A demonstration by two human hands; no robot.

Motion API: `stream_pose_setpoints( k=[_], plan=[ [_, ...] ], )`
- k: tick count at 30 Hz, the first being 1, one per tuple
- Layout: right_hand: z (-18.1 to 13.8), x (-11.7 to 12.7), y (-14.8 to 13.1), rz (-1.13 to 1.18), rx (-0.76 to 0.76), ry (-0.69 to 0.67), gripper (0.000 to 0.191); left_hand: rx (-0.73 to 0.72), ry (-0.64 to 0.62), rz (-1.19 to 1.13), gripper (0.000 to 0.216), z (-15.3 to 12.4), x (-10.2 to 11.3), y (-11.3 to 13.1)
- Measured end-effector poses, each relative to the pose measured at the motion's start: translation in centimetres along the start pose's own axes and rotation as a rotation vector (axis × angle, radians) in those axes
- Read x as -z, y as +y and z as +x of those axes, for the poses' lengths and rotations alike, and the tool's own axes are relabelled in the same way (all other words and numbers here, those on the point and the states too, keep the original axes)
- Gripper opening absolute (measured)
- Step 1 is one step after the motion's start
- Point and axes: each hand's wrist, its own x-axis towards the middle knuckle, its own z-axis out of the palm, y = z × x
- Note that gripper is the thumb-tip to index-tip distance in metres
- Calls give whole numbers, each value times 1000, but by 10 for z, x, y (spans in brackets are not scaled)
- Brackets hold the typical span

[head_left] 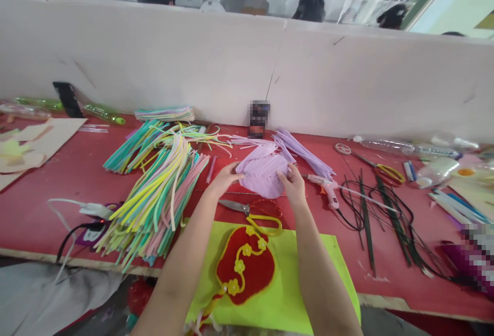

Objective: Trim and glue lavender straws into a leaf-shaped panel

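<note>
The lilac ribbed piece [262,175] is held over the red table [34,207], well back from the front edge. Room is hemmed by scissors [246,209] on the near side, a pastel stem bundle [160,197] leftward and a glue gun [329,191] rightward. The piece is gripped at opposite sides, between left hand [226,179] and right hand [295,186]; whether its underside touches anything is hard to judge.

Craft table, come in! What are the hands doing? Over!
Left hand and right hand holding opposite sides of purple piece. Scissors close by, maybe in the way. Glue gun off to the right.
</note>
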Motion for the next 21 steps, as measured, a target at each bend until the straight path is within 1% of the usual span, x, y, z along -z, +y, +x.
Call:
stream_pose_setpoints(
  k=[2,4,6,9,12,15,17,18,19,21],
  plan=[
    [1,5,-4,-26,18,-77,55,31,-71,33,52,-2,3,-1],
    [0,7,-7,-50,41,-115,52,42,-78,67,45,-1,2,-3],
    [-2,7,-10,-73,48,-125,53,31,-40,91,44,0,-1,-5],
    [-4,5,-13,-118,29,-106,61,-2,46,105,43,1,-6,-6],
    [-3,2,-11,-157,-23,-40,64,-34,116,111,42,2,-9,-5],
    [2,6,-4,-81,-97,59,56,-59,161,113,41,5,-7,-7],
    [7,16,3,-41,-108,141,50,-65,194,126,39,8,-4,-11],
    [9,23,6,-75,-94,181,47,-56,210,150,37,9,-2,-13],
    [11,31,8,-166,-75,226,42,-40,226,187,35,10,0,-16],
    [14,50,9,-424,-29,327,33,-1,255,270,30,12,4,-21]
  ],
)
